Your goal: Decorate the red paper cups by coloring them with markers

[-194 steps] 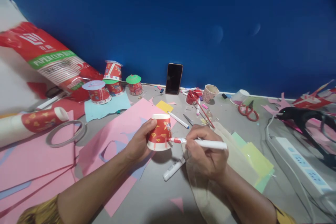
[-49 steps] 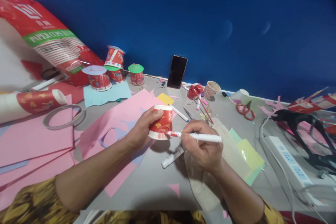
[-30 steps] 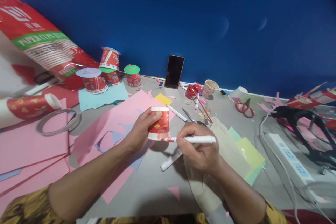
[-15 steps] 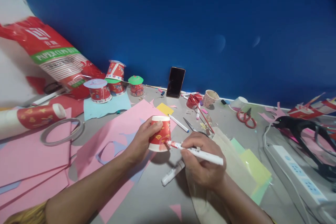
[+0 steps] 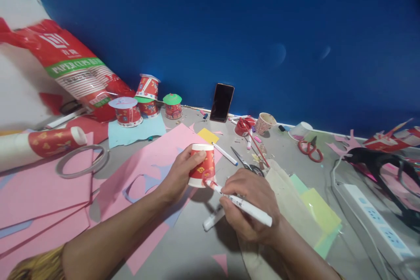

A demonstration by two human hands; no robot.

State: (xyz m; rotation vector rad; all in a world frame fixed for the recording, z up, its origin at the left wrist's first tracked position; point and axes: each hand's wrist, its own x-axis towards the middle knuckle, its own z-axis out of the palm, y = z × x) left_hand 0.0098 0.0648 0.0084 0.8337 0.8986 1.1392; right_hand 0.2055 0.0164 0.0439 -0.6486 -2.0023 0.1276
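Head view: over the grey table (image 5: 183,249), in from its far edge, left hand (image 5: 177,177) and right hand (image 5: 256,194) grip red cup (image 5: 207,164) and white marker (image 5: 254,212) respectively. The tip meets the cup's lower part; further strokes likely need steadiness.

Between the forearms (image 5: 121,227), tabletop (image 5: 187,249) lies open up to what seems a loose white marker (image 5: 212,220).

The person wears a loose yellow-brown sleeve (image 5: 41,267) with dark blotchy patterning; both hands are bare.
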